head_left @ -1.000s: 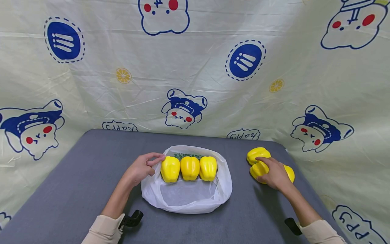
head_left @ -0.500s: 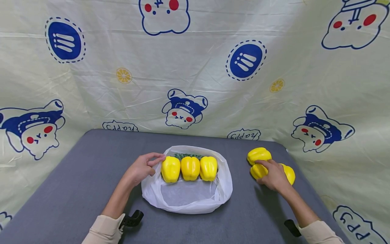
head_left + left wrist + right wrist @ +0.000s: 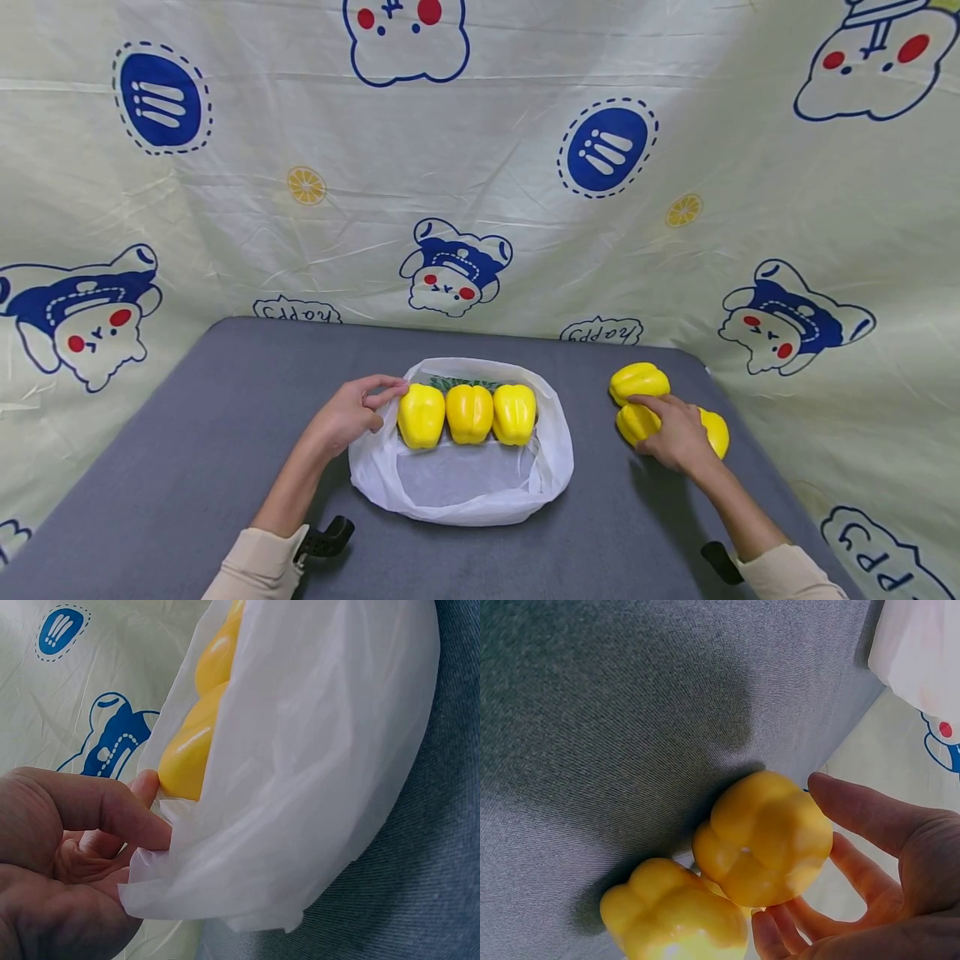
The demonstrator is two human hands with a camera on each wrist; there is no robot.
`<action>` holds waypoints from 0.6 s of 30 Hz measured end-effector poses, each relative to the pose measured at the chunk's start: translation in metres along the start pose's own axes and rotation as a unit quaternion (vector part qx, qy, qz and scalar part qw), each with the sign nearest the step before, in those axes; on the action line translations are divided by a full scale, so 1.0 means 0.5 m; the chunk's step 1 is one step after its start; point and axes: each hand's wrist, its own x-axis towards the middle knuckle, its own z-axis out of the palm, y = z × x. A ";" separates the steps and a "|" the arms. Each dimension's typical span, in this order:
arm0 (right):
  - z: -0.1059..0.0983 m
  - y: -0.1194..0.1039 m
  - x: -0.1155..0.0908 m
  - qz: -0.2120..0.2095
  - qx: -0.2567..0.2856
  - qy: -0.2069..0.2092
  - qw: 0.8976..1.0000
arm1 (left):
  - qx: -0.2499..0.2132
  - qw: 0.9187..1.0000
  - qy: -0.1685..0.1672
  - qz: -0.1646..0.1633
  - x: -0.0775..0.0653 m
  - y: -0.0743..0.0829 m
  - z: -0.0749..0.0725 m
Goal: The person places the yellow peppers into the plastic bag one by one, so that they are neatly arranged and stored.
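A white plastic bag [image 3: 461,510] lies with its mouth wide, and three yellow bell peppers [image 3: 469,414] stand in a row at its far side. At the bag's left rim, my left hand [image 3: 352,414] pinches the edge; in the left wrist view the thin plastic [image 3: 150,881] runs between its fingers. My right hand [image 3: 675,429] is over at the right, with thumb and fingers around a yellow bell pepper [image 3: 769,836]. Another pepper [image 3: 671,915] sits close beside that one. In the head view, one pepper [image 3: 639,382] lies behind the hand and another [image 3: 716,432] to its right, partly hidden.
A grey cloth-covered table [image 3: 247,400] carries everything. Behind it hangs a pale curtain [image 3: 510,150] with printed cartoon figures. A stretch of table lies between the bag and the peppers at the right. Green print [image 3: 457,383] shows inside the bag.
The right hand's thumb and fingers have shifted slightly on the pepper at the right. The left hand, the bag and the peppers in it have kept their places.
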 end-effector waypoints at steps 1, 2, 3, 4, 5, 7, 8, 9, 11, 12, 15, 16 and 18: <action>0.000 0.000 0.000 0.001 0.000 -0.001 1.000 | 0.001 1.000 0.000 0.001 0.000 0.000 0.000; -0.001 0.000 0.000 0.001 -0.001 -0.001 1.000 | 0.001 1.000 0.000 0.001 -0.001 0.000 0.000; -0.001 0.000 0.000 0.002 0.000 -0.002 1.000 | 0.002 1.000 0.000 0.002 -0.001 0.001 0.001; -0.001 0.000 0.000 0.001 0.000 -0.003 1.000 | 0.003 1.000 0.000 0.002 -0.002 0.000 0.001; -0.001 0.000 0.000 0.001 0.001 -0.004 1.000 | 0.003 1.000 0.000 0.002 -0.002 0.000 0.001; -0.001 0.000 0.001 0.000 0.002 -0.005 1.000 | 0.004 1.000 0.000 0.000 -0.002 0.000 0.000; -0.001 -0.001 0.001 0.000 0.001 -0.006 1.000 | 0.004 1.000 0.000 0.000 -0.002 0.000 0.000; -0.002 -0.002 0.001 0.002 0.002 -0.008 1.000 | 0.004 1.000 0.000 -0.001 -0.001 0.000 0.000; -0.003 -0.003 0.001 0.005 0.001 -0.012 1.000 | 0.004 1.000 0.000 -0.003 -0.001 0.000 0.000; -0.004 -0.005 0.001 0.009 0.002 -0.015 1.000 | 0.004 1.000 0.001 -0.004 -0.001 0.001 0.000; -0.007 -0.008 0.001 0.023 0.008 -0.031 0.999 | 0.004 1.000 0.001 -0.003 -0.001 0.002 0.001; -0.008 -0.009 0.002 0.026 0.009 -0.035 0.999 | 0.003 1.000 0.001 -0.002 -0.001 0.002 0.001; -0.010 -0.011 0.002 0.031 0.013 -0.044 0.998 | 0.001 1.000 0.002 -0.002 -0.001 0.003 0.002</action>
